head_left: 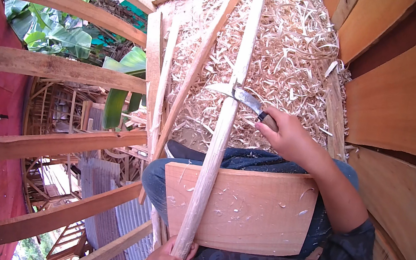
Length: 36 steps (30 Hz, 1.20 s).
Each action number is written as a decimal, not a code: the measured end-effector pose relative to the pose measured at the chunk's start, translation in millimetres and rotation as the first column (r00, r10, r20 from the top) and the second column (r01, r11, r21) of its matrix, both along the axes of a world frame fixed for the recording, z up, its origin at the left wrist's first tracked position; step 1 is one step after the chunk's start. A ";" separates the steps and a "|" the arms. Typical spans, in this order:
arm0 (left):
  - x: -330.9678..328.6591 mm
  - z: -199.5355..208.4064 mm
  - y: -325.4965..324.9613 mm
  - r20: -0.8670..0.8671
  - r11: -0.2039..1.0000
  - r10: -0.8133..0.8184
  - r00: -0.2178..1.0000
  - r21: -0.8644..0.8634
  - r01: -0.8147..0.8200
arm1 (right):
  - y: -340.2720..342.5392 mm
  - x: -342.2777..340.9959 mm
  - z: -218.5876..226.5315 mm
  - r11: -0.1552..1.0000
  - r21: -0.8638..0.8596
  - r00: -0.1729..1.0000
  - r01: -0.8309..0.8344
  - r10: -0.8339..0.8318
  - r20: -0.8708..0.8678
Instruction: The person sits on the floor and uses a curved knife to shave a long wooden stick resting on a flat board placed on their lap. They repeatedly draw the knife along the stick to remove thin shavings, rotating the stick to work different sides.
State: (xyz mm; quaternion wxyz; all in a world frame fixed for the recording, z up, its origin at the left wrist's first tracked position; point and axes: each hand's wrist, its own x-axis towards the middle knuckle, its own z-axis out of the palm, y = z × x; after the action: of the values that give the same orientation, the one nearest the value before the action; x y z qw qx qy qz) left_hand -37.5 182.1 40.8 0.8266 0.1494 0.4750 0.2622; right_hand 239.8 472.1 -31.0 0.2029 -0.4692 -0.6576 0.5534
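Observation:
A long pale wooden pole point(207, 171) runs from my waist away past my crossed legs. My left hand point(168, 258) is closed around its near end. My right hand point(291, 138) grips the wooden handle of a curved knife point(249, 100). The blade lies across the pole about midway along, its tip sticking out past the left side. Dark bands circle the handle by the blade. Across my lap rests a flat wooden board point(255, 208), sprinkled with small chips, and the pole crosses its left part.
Curly wood shavings point(289, 49) cover the floor ahead. Another wooden strip point(207, 46) leans left of the pole. Wooden rails point(62, 70) form an open side at left, with banana leaves point(64, 32) and corrugated sheets point(119, 225) beyond. Wooden panels point(406, 109) wall the right side.

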 end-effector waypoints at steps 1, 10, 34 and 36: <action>0.5 -0.1 0.1 0.005 1.000 0.006 1.000 0.000 -0.006 | 0.0 0.2 3.7 1.000 -0.014 1.000 -0.004 0.004 0.014; 3.5 -1.9 -1.3 0.118 0.999 0.040 0.992 -0.027 -0.037 | -6.4 -6.6 -3.8 0.958 0.278 0.995 -0.075 0.054 0.085; 7.3 -0.7 11.0 -0.039 0.998 -0.057 0.998 0.021 0.058 | 13.8 12.0 3.6 0.994 -0.085 0.997 -0.073 0.072 -0.009; 9.8 1.0 11.8 -0.077 0.997 -0.079 0.994 0.015 0.081 | 14.6 15.1 10.0 0.962 -0.219 0.986 -0.164 0.165 -0.018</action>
State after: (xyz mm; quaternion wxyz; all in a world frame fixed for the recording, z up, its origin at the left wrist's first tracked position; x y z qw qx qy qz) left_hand -27.7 193.9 41.9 0.8163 0.1859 0.4974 0.2273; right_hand 254.9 486.8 -21.0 0.1030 -0.4326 -0.6292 0.6375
